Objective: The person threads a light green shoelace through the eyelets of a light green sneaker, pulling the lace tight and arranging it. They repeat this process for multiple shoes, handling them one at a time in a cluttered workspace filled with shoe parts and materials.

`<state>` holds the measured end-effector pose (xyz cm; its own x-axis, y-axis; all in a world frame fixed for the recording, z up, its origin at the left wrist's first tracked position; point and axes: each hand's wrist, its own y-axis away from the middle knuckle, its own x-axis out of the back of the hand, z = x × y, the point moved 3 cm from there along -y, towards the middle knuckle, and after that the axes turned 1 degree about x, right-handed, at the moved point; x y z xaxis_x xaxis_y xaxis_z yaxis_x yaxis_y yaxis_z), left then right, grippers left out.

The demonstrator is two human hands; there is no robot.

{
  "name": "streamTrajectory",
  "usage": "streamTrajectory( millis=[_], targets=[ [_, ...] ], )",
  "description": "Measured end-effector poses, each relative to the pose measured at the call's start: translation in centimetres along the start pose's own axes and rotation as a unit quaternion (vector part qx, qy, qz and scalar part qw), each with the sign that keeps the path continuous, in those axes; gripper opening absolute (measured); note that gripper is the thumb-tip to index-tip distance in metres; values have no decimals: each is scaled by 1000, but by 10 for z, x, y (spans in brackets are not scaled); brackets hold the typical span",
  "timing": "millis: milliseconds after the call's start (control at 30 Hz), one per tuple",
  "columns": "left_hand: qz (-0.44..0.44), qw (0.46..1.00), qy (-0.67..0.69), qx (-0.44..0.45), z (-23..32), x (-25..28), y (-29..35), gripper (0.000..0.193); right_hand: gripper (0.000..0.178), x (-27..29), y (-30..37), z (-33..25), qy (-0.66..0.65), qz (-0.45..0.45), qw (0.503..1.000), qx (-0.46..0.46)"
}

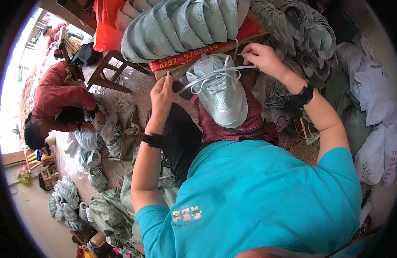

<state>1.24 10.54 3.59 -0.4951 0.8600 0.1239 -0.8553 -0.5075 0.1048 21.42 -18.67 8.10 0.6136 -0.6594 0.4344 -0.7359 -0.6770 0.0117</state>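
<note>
Sneaker upper (220,92), pale mint mesh, rests toe toward the person on a dark red cloth (241,127) over the lap, just below the front edge of a low wooden bench (254,36). White lace (215,74), threaded through the upper eyelets, is stretched sideways in both directions. Left hand (162,92) is pinched shut on the left lace end, just beside the sneaker's left edge. Right hand (261,58) is closed on the right lace end, above the sneaker's upper right corner. Black bands on both wrists.

Row of finished mint uppers (185,23) is stacked on the bench, close above the hands. Heap of grey-green pieces (293,26) lies to the right; white sacks (370,94) crowd the far right edge. Wooden stool (110,71) stands left of the bench. Another person in red (60,101) bends over more uppers (93,150) on the floor, well apart to the left, with bare floor between.
</note>
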Motion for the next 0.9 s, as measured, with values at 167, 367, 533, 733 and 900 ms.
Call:
streamTrajectory(
  millis=[167, 367, 533, 733, 900],
  targets=[
    [-70, 997, -12, -25, 23, -25, 8, 29, 12, -25, 4, -10, 29, -16, 997, 63],
    [-141, 989, -40, -10, 17, -31, 13, 27, 10, -33, 6, -43, 246, 22, 957, 152],
    [-188, 980, -49, 32, 31, -38, 12, 26, 6, -49, 9, -72, 477, 25, 801, 361],
    [-117, 987, -96, 46, 30, -41, 5, 29, 1, -47, 4, -79, 515, -14, 748, 418],
    [-109, 982, -141, 61, 32, -36, 6, 30, 28, -41, -1, -67, 403, -80, 873, 263]
  ],
)
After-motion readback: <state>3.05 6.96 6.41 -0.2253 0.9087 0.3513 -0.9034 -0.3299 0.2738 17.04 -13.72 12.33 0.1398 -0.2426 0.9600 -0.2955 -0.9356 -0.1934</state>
